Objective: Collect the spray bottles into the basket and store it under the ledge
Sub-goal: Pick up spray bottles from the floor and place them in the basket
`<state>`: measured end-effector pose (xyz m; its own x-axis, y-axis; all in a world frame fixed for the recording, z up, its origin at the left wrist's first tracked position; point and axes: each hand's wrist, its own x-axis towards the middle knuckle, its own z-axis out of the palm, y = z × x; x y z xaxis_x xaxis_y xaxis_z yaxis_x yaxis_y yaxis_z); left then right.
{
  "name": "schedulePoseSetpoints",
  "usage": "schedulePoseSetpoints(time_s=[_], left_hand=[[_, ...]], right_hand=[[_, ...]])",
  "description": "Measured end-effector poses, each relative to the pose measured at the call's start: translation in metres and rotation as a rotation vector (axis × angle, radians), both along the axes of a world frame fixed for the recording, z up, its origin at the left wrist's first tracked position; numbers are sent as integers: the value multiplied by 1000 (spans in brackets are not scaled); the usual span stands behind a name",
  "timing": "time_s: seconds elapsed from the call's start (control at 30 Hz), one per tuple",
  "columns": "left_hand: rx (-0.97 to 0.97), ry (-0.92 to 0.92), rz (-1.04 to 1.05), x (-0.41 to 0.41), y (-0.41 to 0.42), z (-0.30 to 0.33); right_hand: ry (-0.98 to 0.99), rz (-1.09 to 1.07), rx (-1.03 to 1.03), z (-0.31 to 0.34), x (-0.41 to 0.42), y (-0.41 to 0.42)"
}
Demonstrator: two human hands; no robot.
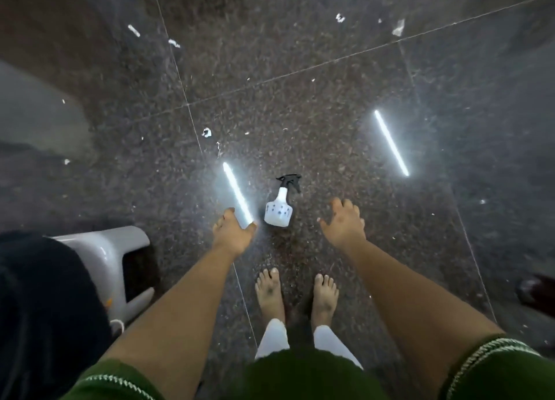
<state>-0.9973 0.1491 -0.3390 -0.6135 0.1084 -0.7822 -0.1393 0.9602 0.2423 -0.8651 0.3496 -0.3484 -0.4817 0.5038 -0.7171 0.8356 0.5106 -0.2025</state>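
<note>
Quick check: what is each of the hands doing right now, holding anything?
Left hand: open, fingers relaxed, holding nothing, beside the spray bottle.
Right hand: open, fingers spread, holding nothing, on the bottle's other side.

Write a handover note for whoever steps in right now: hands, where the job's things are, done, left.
Left hand: open, holds nothing, just left of the spray bottle.
Right hand: open, holds nothing, just right of it.
Spray bottle: white with a black trigger head, on the dark floor ahead of the bare feet, between the hands, touched by neither.
Basket, ledge, other bottles: not in view.
Grey plastic stool at the left.
Done: nothing that shows.
Left: pick up this bottle, basket it, store the basket.
</note>
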Motion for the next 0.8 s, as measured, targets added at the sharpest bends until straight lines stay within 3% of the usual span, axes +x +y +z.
schedulePoseSetpoints(time_s=[0.17,0.33,0.5,0.7,0.8], left_hand=[[-36,-58,-60,-9,-2,-113],[51,-126,89,-10,7,-193],[183,-169,285,-7,21,-245],[383,-441,502,-7,25,-282],[406,-504,524,-3,27,-283]], right_hand=[[24,-53,-59,-112,-38,-10],[22,-91,-98,-193,-43,-34],[60,-229,-241,-239,-51,-53],[-16,-664,-520,-266,-67,-57],[7,-673,-557,-274,-65,-67]])
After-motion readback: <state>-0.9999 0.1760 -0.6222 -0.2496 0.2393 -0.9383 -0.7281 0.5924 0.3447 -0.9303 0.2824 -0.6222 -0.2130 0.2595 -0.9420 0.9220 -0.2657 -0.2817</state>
